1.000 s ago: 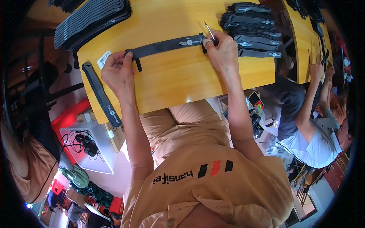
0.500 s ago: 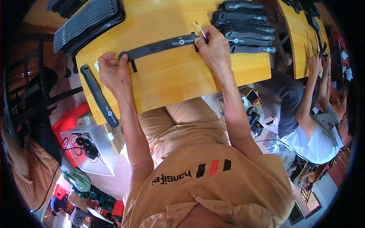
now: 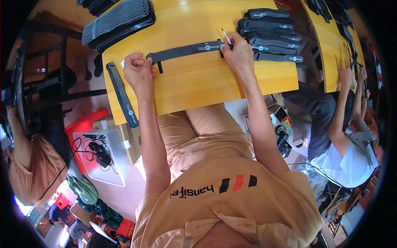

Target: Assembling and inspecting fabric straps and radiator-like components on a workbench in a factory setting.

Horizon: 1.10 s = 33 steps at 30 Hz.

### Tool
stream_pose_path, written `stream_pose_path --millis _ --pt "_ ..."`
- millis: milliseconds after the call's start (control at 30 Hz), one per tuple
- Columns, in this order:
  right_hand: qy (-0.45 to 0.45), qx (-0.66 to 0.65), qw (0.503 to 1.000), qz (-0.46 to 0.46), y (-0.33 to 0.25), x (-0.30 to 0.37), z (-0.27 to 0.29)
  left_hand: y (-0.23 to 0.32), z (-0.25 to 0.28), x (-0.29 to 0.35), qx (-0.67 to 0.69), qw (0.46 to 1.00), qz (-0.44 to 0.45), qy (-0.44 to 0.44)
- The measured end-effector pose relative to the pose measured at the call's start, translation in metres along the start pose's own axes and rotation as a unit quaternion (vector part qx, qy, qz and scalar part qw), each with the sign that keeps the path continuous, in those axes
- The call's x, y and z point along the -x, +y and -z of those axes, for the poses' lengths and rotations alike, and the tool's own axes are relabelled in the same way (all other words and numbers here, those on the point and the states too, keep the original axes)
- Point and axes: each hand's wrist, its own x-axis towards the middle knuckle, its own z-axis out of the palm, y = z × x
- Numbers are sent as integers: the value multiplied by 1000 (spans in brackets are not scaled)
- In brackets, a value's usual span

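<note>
L hand (image 3: 139,74) is loosely curled, thumb at the L end of a dark strap (image 3: 186,51); can't tell if it's a proper pinch. Strap's lying across the bench (image 3: 206,87) between both hands. IMO it's light, soft, bendy, prob not fragile or slippery, best held by the ends. R hand (image 3: 240,53) grips a slim metal-tipped tool (image 3: 226,36) at the strap's R end. Labels: pale logo w/ lettering, on spare strap (image 3: 121,94), held strap, R pile (image 3: 269,25).

The table (image 3: 206,91) is yellow, the held strap (image 3: 182,53) dark grey with pale print (image 3: 209,48). On the table's near side, the shirt (image 3: 244,206) is tan with black-red-black bars (image 3: 238,183).
</note>
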Motion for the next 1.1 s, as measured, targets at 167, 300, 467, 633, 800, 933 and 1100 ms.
stream_pose_path --millis 167,300,467,633,800,933,1100 --pt "6 -12 1000 1 2 0 -1 -11 5 -9 46 999 16 -25" --pt "17 -9 1000 16 5 1 -3 -8 7 -11 -18 1000 21 -15" --pt "35 -51 998 28 7 4 -1 25 -24 24 -247 938 -244 7" --pt "65 -74 994 52 10 5 -3 17 -67 61 -335 847 -374 -173" --pt "67 -84 992 69 9 5 -4 6 -73 69 -437 798 -354 -218" --pt "72 -89 990 81 10 5 -3 8 -75 72 -428 804 -353 -213" --pt "70 -83 989 100 8 11 -1 10 -77 73 -451 794 -354 -203"
